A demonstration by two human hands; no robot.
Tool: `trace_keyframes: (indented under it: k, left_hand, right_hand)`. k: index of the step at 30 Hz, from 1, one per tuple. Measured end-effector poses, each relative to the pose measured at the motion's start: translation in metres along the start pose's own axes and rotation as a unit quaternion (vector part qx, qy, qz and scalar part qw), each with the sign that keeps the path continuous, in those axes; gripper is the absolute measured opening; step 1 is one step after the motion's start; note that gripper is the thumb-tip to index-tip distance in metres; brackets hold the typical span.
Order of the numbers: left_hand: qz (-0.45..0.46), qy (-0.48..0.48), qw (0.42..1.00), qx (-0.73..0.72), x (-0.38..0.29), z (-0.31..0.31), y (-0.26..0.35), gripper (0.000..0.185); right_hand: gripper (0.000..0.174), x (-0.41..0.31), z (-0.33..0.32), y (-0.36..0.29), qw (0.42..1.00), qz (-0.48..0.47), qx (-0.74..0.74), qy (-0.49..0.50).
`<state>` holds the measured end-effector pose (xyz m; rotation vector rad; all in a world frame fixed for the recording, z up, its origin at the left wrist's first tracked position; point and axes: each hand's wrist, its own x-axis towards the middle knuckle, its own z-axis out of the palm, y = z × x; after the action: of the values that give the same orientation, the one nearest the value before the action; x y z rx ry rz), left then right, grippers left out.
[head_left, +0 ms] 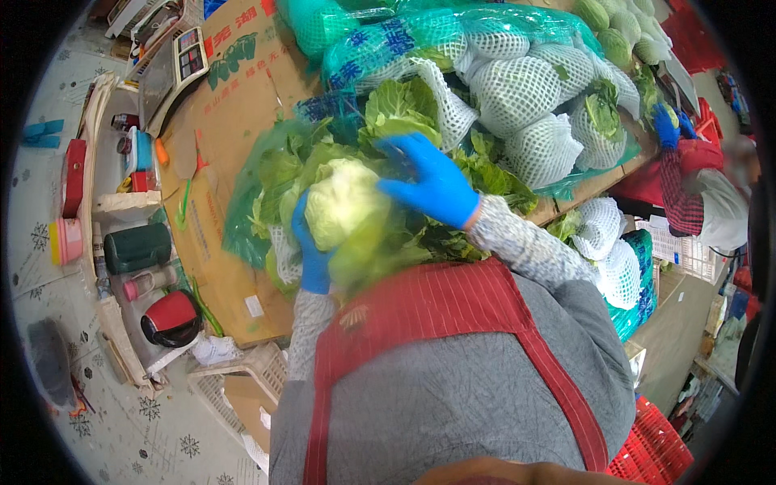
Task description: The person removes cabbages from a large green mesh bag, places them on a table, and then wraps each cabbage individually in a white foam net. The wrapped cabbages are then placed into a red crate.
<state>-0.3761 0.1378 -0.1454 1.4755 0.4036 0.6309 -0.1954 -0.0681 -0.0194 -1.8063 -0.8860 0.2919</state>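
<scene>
A pale green cabbage head (342,200) rests against my left hand (312,245), which wears a blue glove and cups it from the left and below. My right hand (427,176), gloved in blue too, is just right of the head with its fingers apart and nothing in them; it is blurred. Loose outer leaves (379,251), blurred, hang below the head. More cabbage leaves (403,109) and green plastic film (245,212) lie around it. To the upper right, cabbages in white foam nets (515,94) are piled beside a teal plastic bag (388,51).
A flattened cardboard sheet (242,103) covers the table. At the left are a digital scale (176,79), a green cylindrical speaker (138,247), a red and black kettle (171,318) and a plastic crate (260,370). A co-worker's blue-gloved hands (667,126) are at the far right.
</scene>
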Motion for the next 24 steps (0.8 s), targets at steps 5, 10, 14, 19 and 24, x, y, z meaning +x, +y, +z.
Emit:
trace_keyframes:
  k: [5,10,14,19,24]
  left_hand:
    - [-0.231,0.042,0.944,-0.23,0.007,0.031,0.051,0.048]
    - [0.017,-0.109,0.984,0.142,-0.031,0.017,0.055,0.096]
    - [0.008,-0.109,0.988,0.108,-0.032,0.009,0.038,0.103]
    - [0.118,-0.181,0.923,0.32,-0.021,0.021,0.076,0.097]
    - [0.121,-0.181,0.925,0.311,-0.026,0.025,0.08,0.094]
  right_hand:
    - [0.055,0.015,0.03,0.007,0.992,0.012,-0.074,-0.103]
    - [0.054,0.025,0.018,-0.012,0.982,0.092,-0.115,-0.12]
    - [0.048,0.025,0.051,0.053,0.988,-0.095,-0.124,-0.012]
    - [0.045,0.014,0.032,0.0,0.985,0.043,-0.119,-0.116]
    - [0.062,-0.009,0.033,-0.043,0.962,-0.049,-0.238,-0.126]
